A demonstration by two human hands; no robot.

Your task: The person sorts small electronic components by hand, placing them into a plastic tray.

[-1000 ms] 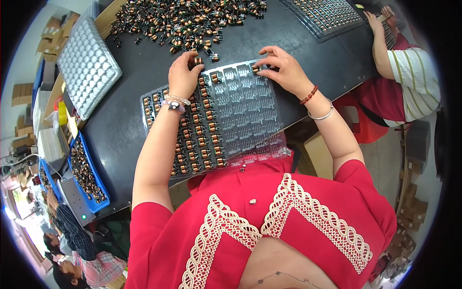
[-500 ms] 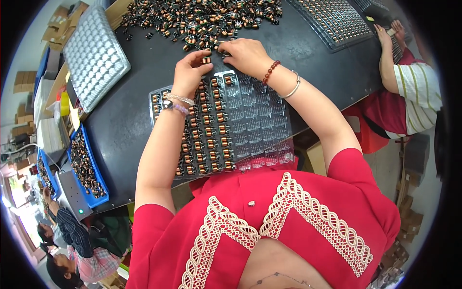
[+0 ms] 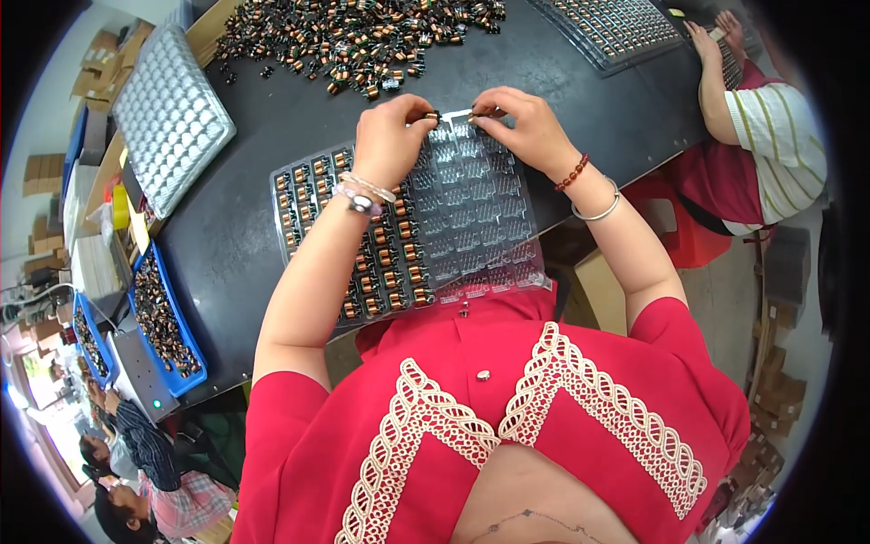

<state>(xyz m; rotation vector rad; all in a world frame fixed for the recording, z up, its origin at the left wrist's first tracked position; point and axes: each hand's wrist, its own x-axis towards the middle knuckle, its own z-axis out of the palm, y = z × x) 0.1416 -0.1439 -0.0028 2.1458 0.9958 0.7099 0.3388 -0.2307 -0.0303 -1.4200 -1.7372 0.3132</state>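
Here we pinch one small coil [image 3: 431, 116] in our left hand [image 3: 388, 136] and another [image 3: 478, 113] in our right hand [image 3: 526, 127], over the clear tray's [image 3: 471, 208] far pockets, presumably for seating.

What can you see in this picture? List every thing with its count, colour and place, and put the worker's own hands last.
clear plastic tray: one, transparent, centre of table, left columns filled
small coil parts: loose heap, too many to count, copper and black, table's far edge
empty tray: one, silvery clear, upper left
filled tray: one, clear, upper right
blue bins: two, holding coil parts, left edge
dark table: one, black
co-worker's arm: one, striped sleeve, upper right
left hand: pinching a coil part at the tray's far edge
right hand: pinching a coil part beside it
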